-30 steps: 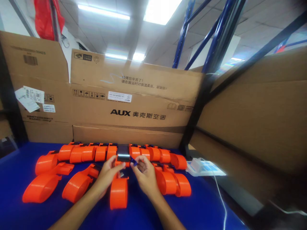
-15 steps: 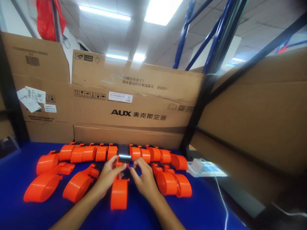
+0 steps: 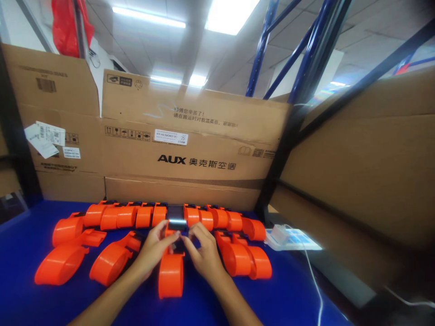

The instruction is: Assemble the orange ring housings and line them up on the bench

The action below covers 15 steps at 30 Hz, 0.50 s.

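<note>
My left hand [image 3: 155, 248] is closed, thumb and fingertips pinching the upper part of an orange ring-shaped plastic piece [image 3: 171, 277]. From the other side my right hand [image 3: 204, 248] pinches at a small dark blue part at the top of the same piece. The fingertips of both hands nearly meet there, and they partly hide where the parts join. The wide orange loop hangs below them, towards me. Right behind the fingers stands a dark block with a shiny silvery cylinder [image 3: 177, 224] along its front.
Similar orange pieces [image 3: 111, 219] with dark ends form a row along the back of the blue tabletop [image 3: 136, 308]. Several larger-looking ones [image 3: 61, 264] lie nearer on both sides. A white power strip [image 3: 292, 239] with a cable sits right. Cardboard panels [image 3: 190, 181] wall the back and right.
The orange loop has swung slightly to the right and turned a little. Both hands keep almost the same place and grip.
</note>
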Tool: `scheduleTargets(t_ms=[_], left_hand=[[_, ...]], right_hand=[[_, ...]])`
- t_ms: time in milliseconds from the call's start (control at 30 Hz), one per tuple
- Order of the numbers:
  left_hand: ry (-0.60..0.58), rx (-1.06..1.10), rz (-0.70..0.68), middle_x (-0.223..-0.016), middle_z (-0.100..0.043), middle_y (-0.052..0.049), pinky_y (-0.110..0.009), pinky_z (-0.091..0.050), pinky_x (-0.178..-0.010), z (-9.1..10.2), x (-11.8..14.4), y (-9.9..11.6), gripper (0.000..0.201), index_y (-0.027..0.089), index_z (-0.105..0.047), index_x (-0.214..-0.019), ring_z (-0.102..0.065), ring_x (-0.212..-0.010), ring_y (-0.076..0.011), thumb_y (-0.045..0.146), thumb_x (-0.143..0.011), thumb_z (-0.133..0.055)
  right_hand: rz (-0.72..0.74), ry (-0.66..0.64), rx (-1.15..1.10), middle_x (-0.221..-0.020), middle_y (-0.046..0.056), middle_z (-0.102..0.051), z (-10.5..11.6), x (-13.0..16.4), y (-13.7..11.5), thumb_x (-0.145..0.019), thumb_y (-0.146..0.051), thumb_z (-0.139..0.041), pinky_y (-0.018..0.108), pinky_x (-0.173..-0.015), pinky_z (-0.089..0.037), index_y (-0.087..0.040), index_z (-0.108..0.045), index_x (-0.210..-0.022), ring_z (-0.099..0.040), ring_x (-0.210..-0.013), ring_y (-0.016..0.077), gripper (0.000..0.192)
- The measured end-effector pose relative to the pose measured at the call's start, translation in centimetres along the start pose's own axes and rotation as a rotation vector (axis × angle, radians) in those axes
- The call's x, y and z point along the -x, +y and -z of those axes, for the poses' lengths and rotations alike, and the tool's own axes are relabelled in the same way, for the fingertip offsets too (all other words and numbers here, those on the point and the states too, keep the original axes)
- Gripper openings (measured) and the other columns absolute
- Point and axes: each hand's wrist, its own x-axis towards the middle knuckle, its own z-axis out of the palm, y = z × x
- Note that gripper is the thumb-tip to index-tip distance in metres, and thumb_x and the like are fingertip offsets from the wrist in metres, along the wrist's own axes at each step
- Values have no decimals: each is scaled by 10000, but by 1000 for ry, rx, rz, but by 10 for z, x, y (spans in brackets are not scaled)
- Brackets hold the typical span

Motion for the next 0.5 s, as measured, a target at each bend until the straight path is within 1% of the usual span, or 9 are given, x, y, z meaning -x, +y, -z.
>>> scheduleTargets(t_ms=[100,200,267,400,467,500], left_hand=[[2,11,-10,-768,-647,17,-202,-455,-518,0,0,0,398,192,-628,-1039,-539,-522,-78,377,-734,-804],[-7,26,-17,-825,-669,3,-213,-471,-531,1,-1,0,373,194,-630,-1042,-556,-522,-79,360,-751,-793],[-12,41,-10,-842,-683,-6,-219,-477,-530,1,-2,0,391,193,-634,-1059,-562,-512,-82,349,-742,-800],[-14,93,42,-835,-702,-28,-217,-474,-519,2,-2,3,421,178,-646,-1089,-577,-506,-89,327,-731,-809],[-34,132,83,-858,-716,-51,-222,-483,-527,0,0,6,417,165,-648,-1091,-589,-513,-92,317,-736,-806],[-51,152,97,-869,-721,-62,-228,-491,-535,-1,1,8,422,159,-646,-1099,-596,-516,-96,309,-738,-805]], right_hand=[[-9,-30,2,-833,32,-562,2,0,-5,-948,-255,-567,290,-708,-428,-217,-502,-760,-529,-768,178,202],[-15,-83,-11,-908,46,-569,6,-1,-12,-960,-247,-539,303,-768,-438,-217,-530,-828,-545,-843,189,136],[-22,-93,-32,-931,51,-567,8,-2,-15,-959,-249,-536,310,-792,-439,-216,-535,-838,-548,-875,194,125],[-80,-30,-147,-887,38,-557,8,-2,-12,-927,-314,-590,311,-775,-445,-216,-531,-799,-540,-838,195,172],[-168,32,-284,-865,29,-561,6,-2,-7,-931,-372,-584,308,-757,-455,-222,-552,-844,-545,-814,192,177],[-225,51,-369,-873,28,-572,5,-2,-5,-935,-400,-575,309,-754,-463,-228,-571,-907,-557,-818,195,174]])
